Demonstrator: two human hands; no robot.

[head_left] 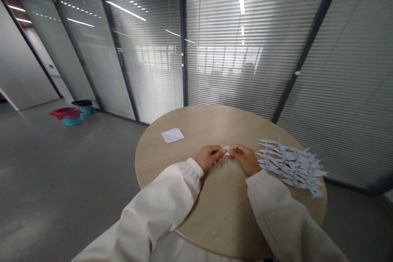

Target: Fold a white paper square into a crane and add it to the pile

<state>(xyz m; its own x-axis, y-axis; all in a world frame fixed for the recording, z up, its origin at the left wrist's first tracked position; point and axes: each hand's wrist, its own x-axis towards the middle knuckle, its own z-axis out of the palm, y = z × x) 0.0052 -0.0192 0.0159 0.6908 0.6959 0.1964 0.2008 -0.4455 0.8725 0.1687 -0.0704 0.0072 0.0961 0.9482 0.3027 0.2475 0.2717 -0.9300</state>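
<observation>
White sleeves reaching over round bench, left grip and right grip pinching small folded white paper above bench centre, paper cranes heaped by right edge, paper square near far edge

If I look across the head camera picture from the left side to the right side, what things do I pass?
red-and-teal basket → white paper square → left hand → small folded paper → right hand → pile of paper cranes
</observation>
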